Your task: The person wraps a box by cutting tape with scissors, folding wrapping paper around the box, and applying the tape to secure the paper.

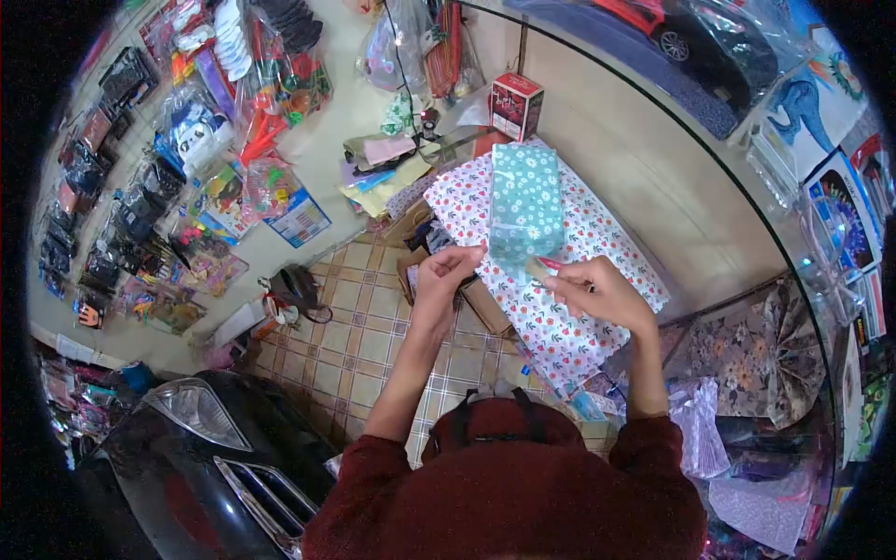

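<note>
A box-shaped parcel in green daisy-print paper (528,191) lies on a sheet of white floral wrapping paper (607,247). At the parcel's near left corner is my left hand (446,277), thumb and forefinger pinched together. Whatever is between those fingertips, if anything, is too small to make out. My right hand (597,291) is closed at the parcel's near right end, over the floral paper. From its fingers stick out a small red part and a pale yellowish part (536,269) of a thing whose kind I cannot tell.
A red and black box (516,105) stands behind the parcel. Folded coloured cloth or paper (387,168) is piled to its left. A glass edge (719,154) curves along the right. A black toy car or vehicle front (201,467) fills the lower left. Packaged goods hang on the wall.
</note>
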Motion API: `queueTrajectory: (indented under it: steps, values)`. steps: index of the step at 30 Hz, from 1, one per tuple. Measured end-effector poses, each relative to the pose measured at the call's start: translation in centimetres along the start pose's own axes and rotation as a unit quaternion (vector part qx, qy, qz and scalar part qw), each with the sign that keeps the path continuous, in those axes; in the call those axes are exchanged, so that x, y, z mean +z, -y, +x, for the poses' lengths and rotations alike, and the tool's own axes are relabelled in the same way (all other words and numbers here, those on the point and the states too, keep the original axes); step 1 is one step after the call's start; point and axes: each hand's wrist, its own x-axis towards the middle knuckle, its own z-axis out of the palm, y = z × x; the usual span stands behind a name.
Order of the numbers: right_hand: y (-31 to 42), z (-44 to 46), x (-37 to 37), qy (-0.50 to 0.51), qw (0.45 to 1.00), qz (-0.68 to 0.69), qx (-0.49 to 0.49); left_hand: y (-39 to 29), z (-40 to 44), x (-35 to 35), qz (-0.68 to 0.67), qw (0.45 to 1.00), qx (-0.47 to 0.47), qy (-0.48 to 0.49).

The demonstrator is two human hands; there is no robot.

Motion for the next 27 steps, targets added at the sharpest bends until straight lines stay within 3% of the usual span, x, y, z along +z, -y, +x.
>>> queueTrajectory:
  steps: [3,6,9,10,13,16,19,20,23,24,27]
  values:
    - [-0.6,0.2,0.0,0.007,0.983,0.072,-0.170,2.1,1.4,-2.0,-0.080,0.994,-0.071,0.002]
    - [-1.2,0.2,0.1,0.051,0.954,0.284,-0.082,2.9,1.4,-3.1,-0.070,0.995,-0.076,-0.007]
    - [-2.1,0.1,0.0,-0.001,0.994,0.005,-0.106,2.6,0.7,-4.1,-0.098,0.994,-0.054,-0.013]
    - [-1.5,-0.4,-0.1,-0.043,0.995,-0.062,-0.059,2.7,1.0,-5.0,-0.080,0.995,-0.059,-0.008]
    - [-3.0,-0.7,0.0,-0.080,0.995,-0.048,-0.021,3.4,0.6,-4.9,-0.054,0.996,-0.073,0.003]
    - [-5.2,-1.5,-0.4,-0.123,0.982,-0.139,0.025,5.2,0.8,-4.4,-0.016,0.994,-0.106,0.032]
    - [-8.6,-1.7,0.0,-0.229,0.967,-0.109,-0.032,7.3,0.4,-2.7,-0.031,0.986,-0.160,0.031]
    - [-9.5,-1.8,-0.3,-0.224,0.967,-0.116,-0.035,7.9,-0.1,-1.9,-0.049,0.980,-0.195,0.007]
    - [-13.9,-1.3,-0.8,-0.218,0.961,-0.164,-0.052,12.3,0.2,-1.9,-0.090,0.977,-0.185,0.056]
    - [-14.3,-1.1,-0.7,-0.233,0.954,-0.177,-0.067,12.3,-0.3,-1.0,-0.091,0.972,-0.217,0.003]
    - [-17.4,0.1,-0.6,-0.284,0.920,-0.232,-0.139,13.8,-0.5,-0.5,-0.118,0.967,-0.224,-0.016]
